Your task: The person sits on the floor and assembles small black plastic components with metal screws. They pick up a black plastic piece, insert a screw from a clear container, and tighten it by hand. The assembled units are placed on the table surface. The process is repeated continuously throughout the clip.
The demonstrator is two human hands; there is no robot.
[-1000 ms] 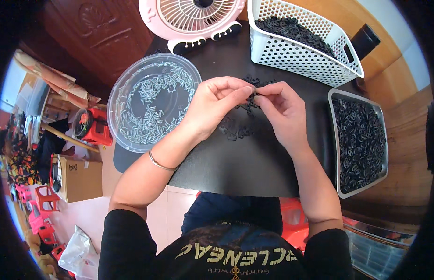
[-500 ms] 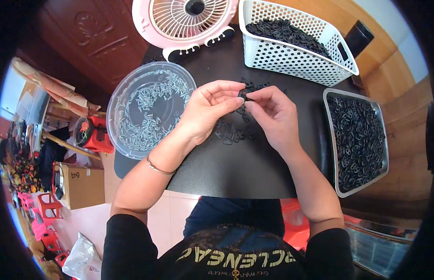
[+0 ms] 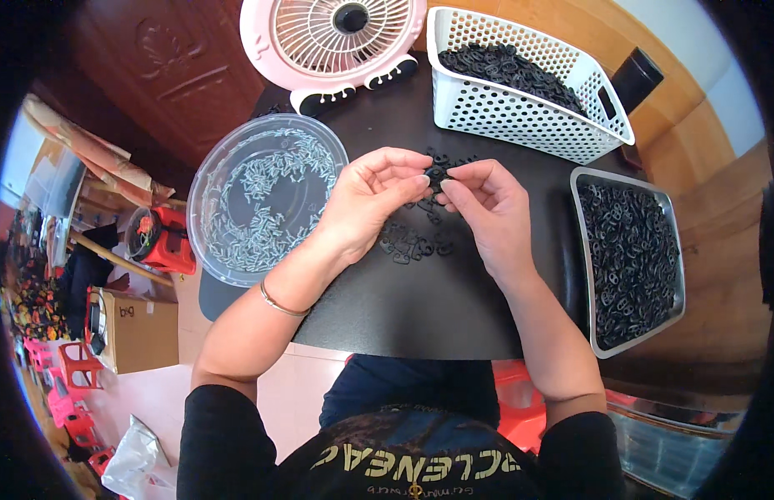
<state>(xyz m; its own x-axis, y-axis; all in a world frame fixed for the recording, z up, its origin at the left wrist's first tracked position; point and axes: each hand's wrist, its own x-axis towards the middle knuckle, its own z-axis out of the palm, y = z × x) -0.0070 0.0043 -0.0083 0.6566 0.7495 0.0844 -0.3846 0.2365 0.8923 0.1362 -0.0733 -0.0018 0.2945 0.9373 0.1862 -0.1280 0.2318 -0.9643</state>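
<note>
My left hand point(image 3: 372, 198) and my right hand point(image 3: 485, 204) meet fingertip to fingertip over the black table point(image 3: 420, 308), both pinching one small black plastic part point(image 3: 438, 173). Several more loose black parts point(image 3: 409, 242) lie on the table just below my hands. A round clear tub point(image 3: 262, 196) with several small pale pins stands to the left of my left hand.
A white perforated basket point(image 3: 520, 112) of black parts stands at the back right. A grey tray point(image 3: 629, 258) full of black parts sits at the right edge. A pink desk fan point(image 3: 333, 42) lies at the back. Boxes and a red stool are on the floor at left.
Both hands stay together on the small part; my fingers have shifted slightly as they work it. The view has drifted a little downward.
</note>
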